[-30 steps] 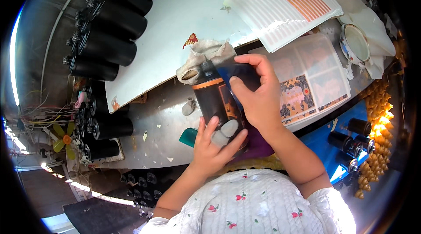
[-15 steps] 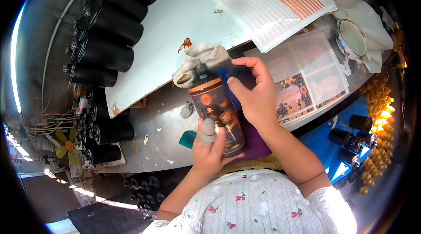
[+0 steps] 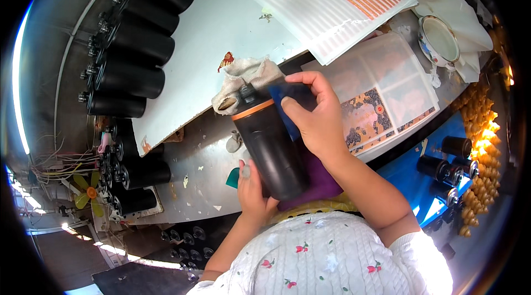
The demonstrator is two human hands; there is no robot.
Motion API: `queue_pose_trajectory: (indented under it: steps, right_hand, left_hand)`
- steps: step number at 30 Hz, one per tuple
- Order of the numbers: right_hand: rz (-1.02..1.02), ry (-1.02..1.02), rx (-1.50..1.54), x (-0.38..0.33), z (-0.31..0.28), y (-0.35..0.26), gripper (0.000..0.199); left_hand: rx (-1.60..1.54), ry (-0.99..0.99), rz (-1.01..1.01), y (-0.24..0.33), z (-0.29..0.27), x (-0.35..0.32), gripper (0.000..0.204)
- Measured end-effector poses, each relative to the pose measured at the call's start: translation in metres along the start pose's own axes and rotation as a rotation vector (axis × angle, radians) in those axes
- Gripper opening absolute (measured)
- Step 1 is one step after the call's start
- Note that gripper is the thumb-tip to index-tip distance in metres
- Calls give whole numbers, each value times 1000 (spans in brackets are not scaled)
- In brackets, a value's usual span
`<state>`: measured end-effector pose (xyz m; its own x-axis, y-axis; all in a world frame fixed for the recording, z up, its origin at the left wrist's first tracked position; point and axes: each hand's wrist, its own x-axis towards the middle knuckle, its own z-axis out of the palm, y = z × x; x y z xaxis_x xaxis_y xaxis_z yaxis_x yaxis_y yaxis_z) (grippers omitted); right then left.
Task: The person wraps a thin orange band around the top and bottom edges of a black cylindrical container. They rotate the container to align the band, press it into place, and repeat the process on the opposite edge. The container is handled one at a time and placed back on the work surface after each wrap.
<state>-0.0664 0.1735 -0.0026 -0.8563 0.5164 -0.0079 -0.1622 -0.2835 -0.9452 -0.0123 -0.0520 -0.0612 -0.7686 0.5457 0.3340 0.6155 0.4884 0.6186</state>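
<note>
A black cylindrical bottle [image 3: 271, 154] with an orange band round its shoulder lies tilted in front of me, its narrow neck pointing up and away. Something grey, like a finger cover, caps a finger of my left hand [image 3: 255, 195]. That hand is beside the bottle's lower left end, fingers stretched out; whether its palm touches the bottle I cannot tell. My right hand [image 3: 315, 118] pinches a dark blue flat scraper [image 3: 283, 108] between thumb and fingers, along the bottle's upper right side. A crumpled beige cloth [image 3: 251, 72] lies behind the neck.
Several black bottles [image 3: 130, 79] line the left side. Striped transfer sheets [image 3: 326, 7] lie on the white board [image 3: 221, 24], patterned sheets [image 3: 381, 90] at right. An enamel bowl [image 3: 440, 40] stands far right. A green piece [image 3: 233, 178] and purple cloth [image 3: 321, 181] lie near me.
The bottle has turned, so plain black faces up where a gold and orange pattern showed. My left hand has come off its surface toward the lower left. The right hand keeps its pinch.
</note>
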Motion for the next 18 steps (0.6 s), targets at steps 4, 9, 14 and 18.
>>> queue_pose_trajectory:
  steps: [4, 9, 14, 18]
  right_hand:
    - [-6, -9, -37, -1, -2, -3, 31]
    - [-35, -13, -158, 6, -12, 16, 32]
    - [215, 36, 190, -9, -34, 6, 36]
    - [368, 288, 428, 0, -90, -10, 12]
  left_hand:
    - [398, -96, 176, 50, -15, 41, 114]
    - [-50, -44, 46, 1, -2, 6, 102]
    - [72, -25, 29, 12, -3, 5, 123]
    - [250, -55, 114, 39, -9, 24, 131]
